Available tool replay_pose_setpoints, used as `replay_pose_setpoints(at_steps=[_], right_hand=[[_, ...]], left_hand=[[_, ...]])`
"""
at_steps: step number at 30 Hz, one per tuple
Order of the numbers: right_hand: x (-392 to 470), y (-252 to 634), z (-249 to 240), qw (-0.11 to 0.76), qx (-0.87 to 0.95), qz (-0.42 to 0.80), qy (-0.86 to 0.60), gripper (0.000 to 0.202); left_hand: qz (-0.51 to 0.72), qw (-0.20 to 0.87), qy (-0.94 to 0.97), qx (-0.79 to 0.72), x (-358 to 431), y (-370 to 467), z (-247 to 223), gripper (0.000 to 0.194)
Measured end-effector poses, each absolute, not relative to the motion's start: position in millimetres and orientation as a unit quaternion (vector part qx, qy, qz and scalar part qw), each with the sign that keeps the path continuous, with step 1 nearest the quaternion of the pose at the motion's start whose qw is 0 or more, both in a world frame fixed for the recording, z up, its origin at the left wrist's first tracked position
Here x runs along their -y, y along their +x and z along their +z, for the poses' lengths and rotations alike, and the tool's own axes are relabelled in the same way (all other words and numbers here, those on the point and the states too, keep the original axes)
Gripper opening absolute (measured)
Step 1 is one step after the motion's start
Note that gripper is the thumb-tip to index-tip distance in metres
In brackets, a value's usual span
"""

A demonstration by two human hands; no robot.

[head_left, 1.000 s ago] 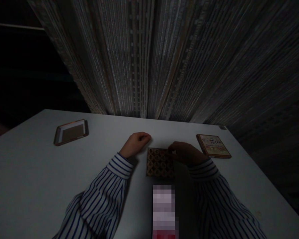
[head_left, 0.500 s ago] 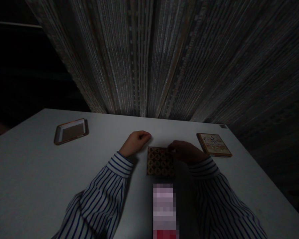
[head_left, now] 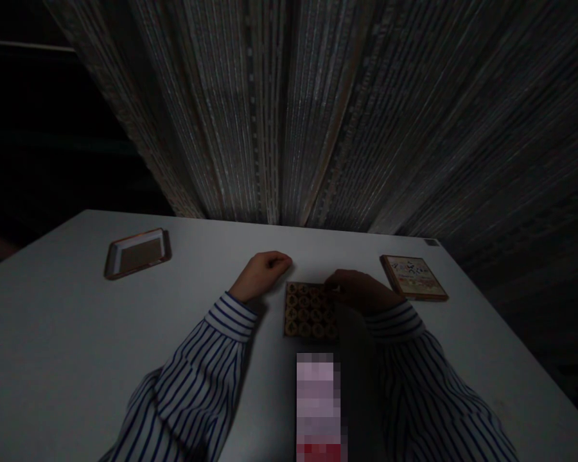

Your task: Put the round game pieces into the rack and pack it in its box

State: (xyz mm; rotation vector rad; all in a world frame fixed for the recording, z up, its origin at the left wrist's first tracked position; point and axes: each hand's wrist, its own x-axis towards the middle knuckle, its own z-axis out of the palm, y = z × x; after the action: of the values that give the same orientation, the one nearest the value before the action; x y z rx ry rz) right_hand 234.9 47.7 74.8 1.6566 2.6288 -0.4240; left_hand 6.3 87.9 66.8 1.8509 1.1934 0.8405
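A small square box (head_left: 285,321) sits on the white table between my hands, filled with rows of round wooden pieces (head_left: 304,314) that bear dark characters. My left hand (head_left: 264,274) rests on the table just beyond the box's upper left corner, its fingers curled and closed; what they hold, if anything, is hidden. Over the box's upper right corner is my right hand (head_left: 359,290), with fingertips pinched together at the pieces there. It is too dark to make out what is between those fingertips.
An open shallow tray or lid (head_left: 139,255) lies at the table's left. On the right is a flat box with a printed cover (head_left: 413,277). A pixelated patch (head_left: 318,404) covers the area nearest me. A striped curtain (head_left: 270,115) hangs behind the white table (head_left: 125,340).
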Motion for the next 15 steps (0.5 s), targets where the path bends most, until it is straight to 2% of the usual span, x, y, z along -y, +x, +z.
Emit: replay_pose_setpoints(at_steps=[15], right_hand=[[-46.0,232.5,76.5,0.013,-0.84,-0.14,0.523,0.024]], left_hand=[[0.332,0.39,0.721,-0.466,-88.1,6.9,66.3,0.027]])
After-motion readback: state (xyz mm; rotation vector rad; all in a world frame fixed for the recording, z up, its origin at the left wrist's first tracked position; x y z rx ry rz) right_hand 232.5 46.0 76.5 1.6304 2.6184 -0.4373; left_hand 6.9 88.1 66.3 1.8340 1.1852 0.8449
